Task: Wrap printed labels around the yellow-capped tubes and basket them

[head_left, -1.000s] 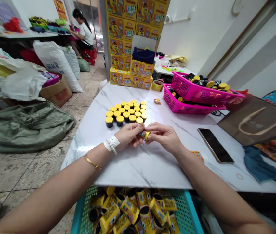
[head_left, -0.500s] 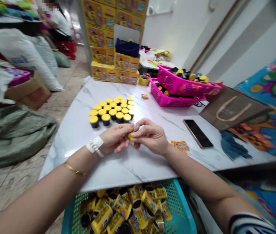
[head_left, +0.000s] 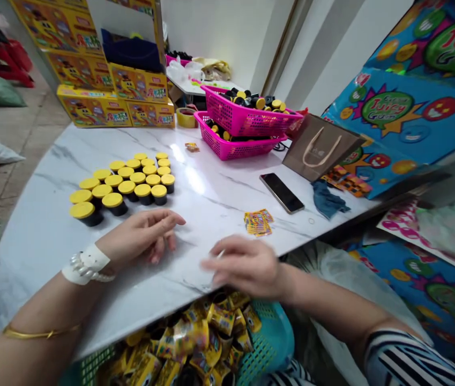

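My left hand (head_left: 142,236) rests on the white marble table (head_left: 211,193), fingers loosely spread with nothing in it. It lies just in front of a cluster of several black jars with yellow lids (head_left: 126,185). My right hand (head_left: 243,265) hovers palm down over the table's near edge, smeared by motion. Its fingers point left, and I cannot make out whether it holds anything. Right below it, a teal basket (head_left: 271,343) is filled with several yellow-labelled cups (head_left: 207,332). A small stack of yellow stickers (head_left: 257,222) lies to the right of that hand.
A phone (head_left: 281,192), a blue cloth (head_left: 326,199) and a brown paper bag (head_left: 319,147) lie at the right. Two stacked pink baskets (head_left: 247,115) hold lids at the back. A tape roll (head_left: 186,117) and yellow cartons (head_left: 110,86) stand beyond.
My hands have parted; the small labelled jar they held together is out of sight. The right hand has dropped towards the basket and the view has swung right.
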`<action>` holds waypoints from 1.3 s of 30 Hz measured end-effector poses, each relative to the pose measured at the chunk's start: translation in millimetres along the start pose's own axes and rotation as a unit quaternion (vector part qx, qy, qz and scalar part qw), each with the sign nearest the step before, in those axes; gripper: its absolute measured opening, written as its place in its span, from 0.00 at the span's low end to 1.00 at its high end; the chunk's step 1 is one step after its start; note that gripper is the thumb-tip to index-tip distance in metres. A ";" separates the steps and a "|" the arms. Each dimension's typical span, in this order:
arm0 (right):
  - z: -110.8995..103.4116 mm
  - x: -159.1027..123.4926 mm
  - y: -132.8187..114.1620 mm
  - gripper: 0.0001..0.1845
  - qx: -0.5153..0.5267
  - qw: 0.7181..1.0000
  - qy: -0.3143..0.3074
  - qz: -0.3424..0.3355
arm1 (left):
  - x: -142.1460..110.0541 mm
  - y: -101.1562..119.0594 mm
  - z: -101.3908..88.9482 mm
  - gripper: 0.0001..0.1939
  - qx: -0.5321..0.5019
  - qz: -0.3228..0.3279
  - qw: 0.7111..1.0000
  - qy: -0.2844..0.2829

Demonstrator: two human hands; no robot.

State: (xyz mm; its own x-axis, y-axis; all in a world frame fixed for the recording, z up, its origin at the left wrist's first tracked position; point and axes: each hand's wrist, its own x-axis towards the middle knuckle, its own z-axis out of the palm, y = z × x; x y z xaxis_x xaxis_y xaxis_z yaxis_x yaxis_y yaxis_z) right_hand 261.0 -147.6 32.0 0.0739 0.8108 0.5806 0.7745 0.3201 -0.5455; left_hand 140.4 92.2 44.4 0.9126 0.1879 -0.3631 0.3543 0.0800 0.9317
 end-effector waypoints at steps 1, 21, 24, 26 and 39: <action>-15.9 -4.1 11.4 0.14 -0.069 0.994 0.052 0.061 | 0.3 0.7 0.6 0.28 0.018 0.004 1.000 -0.003; 3.0 58.0 55.3 0.04 -0.157 0.968 0.185 0.060 | 4.6 -6.7 7.0 0.21 -0.010 0.166 0.981 0.098; 36.2 85.6 45.1 0.06 -0.108 0.983 0.146 0.014 | 6.3 -7.2 3.5 0.18 -0.025 0.215 0.967 0.136; 46.8 93.8 42.1 0.05 -0.066 0.989 0.126 0.025 | 7.5 -8.1 -0.3 0.14 -0.043 0.223 0.960 0.164; 44.8 110.0 58.0 0.25 0.212 0.918 -0.029 0.335 | 3.8 -7.0 3.1 0.16 -0.084 0.183 0.966 0.162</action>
State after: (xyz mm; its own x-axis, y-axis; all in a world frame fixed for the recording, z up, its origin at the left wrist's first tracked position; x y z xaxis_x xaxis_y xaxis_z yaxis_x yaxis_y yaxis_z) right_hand 285.8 -17.8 37.1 0.4011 0.9160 0.0038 0.2530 -0.1068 -0.9616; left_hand 142.0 89.4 36.5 0.8488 0.5284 -0.0178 -0.0429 0.1024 0.9938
